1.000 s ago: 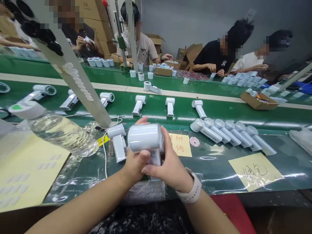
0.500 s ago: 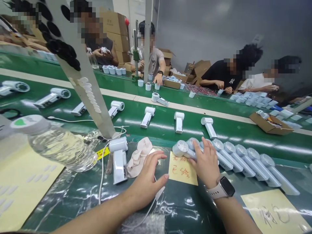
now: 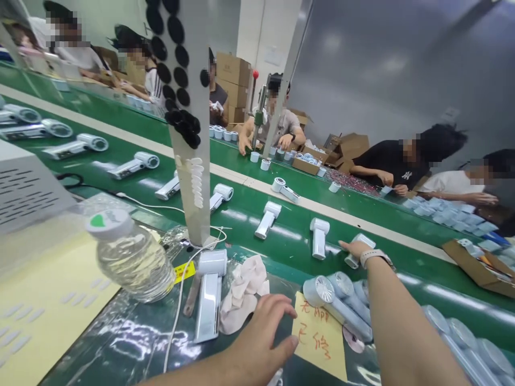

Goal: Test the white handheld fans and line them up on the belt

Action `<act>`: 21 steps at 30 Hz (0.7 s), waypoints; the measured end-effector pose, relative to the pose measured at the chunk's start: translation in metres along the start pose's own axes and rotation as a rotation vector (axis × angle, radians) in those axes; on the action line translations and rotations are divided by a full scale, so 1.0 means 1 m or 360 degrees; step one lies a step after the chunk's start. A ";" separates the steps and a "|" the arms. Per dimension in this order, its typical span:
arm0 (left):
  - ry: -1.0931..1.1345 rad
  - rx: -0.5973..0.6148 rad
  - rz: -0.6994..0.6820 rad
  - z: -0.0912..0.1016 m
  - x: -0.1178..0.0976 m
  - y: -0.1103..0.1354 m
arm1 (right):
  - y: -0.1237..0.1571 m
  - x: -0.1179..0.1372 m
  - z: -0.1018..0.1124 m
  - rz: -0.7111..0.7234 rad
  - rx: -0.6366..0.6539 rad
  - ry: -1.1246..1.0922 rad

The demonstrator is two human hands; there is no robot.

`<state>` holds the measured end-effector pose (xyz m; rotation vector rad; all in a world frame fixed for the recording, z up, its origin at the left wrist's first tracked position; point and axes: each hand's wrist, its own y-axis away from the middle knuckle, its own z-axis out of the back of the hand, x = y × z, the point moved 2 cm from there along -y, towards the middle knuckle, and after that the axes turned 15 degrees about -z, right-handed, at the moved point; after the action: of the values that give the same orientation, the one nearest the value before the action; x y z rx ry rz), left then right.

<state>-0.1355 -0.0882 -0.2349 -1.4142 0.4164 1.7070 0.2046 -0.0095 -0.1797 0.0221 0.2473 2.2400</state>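
My right hand (image 3: 358, 249) reaches over the green belt, its fingers around a light-blue handheld device shaped like a hair dryer (image 3: 364, 240). One digit sticks out to the left; the wrist hides part of the grip. My left hand (image 3: 269, 329) hovers low over the near bench, fingers apart and holding nothing. Beside it are a crumpled pale cloth (image 3: 245, 295) and a yellow note with red handwriting (image 3: 319, 335). Left of the cloth lies an unwrapped device of the same kind (image 3: 210, 300). Wrapped ones (image 3: 322, 292) lie in a row beneath my right forearm.
More devices (image 3: 319, 238) lie spaced along the green belt (image 3: 289, 228). A metal post (image 3: 195, 198), a water bottle (image 3: 132, 257) and a white cable (image 3: 177, 316) stand or run at the left. Co-workers (image 3: 406, 161) sit across the belt, near a parts carton (image 3: 478, 268).
My right hand has left the wrapped row and gone forward to a device on the belt, which now lies turned. My left hand stays near the cloth. The view has shifted left.
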 end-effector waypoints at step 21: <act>0.1988 -0.0733 0.0474 0.021 -0.009 -0.014 | 0.254 0.033 -0.024 0.0934 0.0232 -0.0891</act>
<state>-0.1376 -0.0687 -0.2168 -2.7969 0.9586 0.9241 -0.0140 -0.1435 -0.1587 0.8868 0.0997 2.6669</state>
